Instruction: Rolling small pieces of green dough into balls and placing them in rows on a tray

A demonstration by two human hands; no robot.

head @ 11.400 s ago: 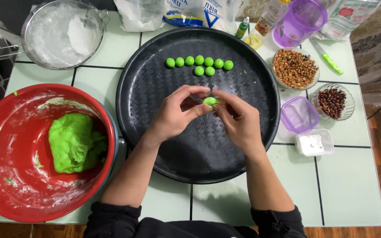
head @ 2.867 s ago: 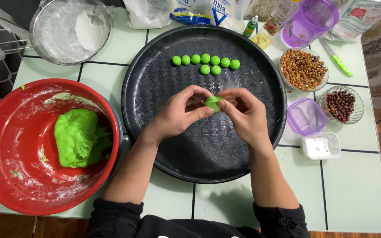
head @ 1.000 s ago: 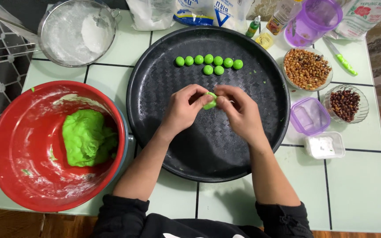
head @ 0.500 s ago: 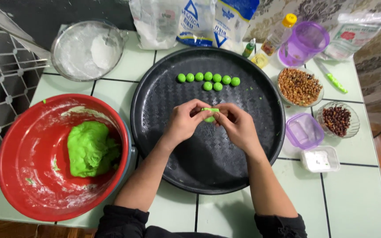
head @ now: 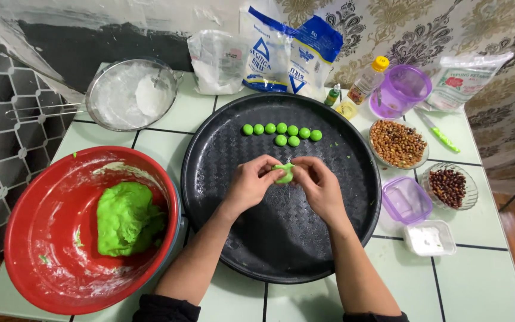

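Near the middle of the frame, both hands meet over the black tray (head: pixel 281 238). The left hand (head: pixel 250 185) and the right hand (head: pixel 318 186) pinch a small green dough piece (head: pixel 284 173) between their fingertips, fingers closed on it from both sides, just above the tray.

Higher on the tray lie eight green balls (head: pixel 281 132): six in a row, with two tucked just below the middle.

At lower left, a red bowl (head: pixel 43 238) holds a lump of green dough (head: pixel 126 218). At upper left sits a metal bowl (head: pixel 132 95) of white flour. Flour bags (head: pixel 281 53) stand at the top. On the right are a dish of peanuts (head: pixel 397 143), a dish of red beans (head: pixel 448 186), a purple box (head: pixel 405 200) and a white tub (head: pixel 429 237).
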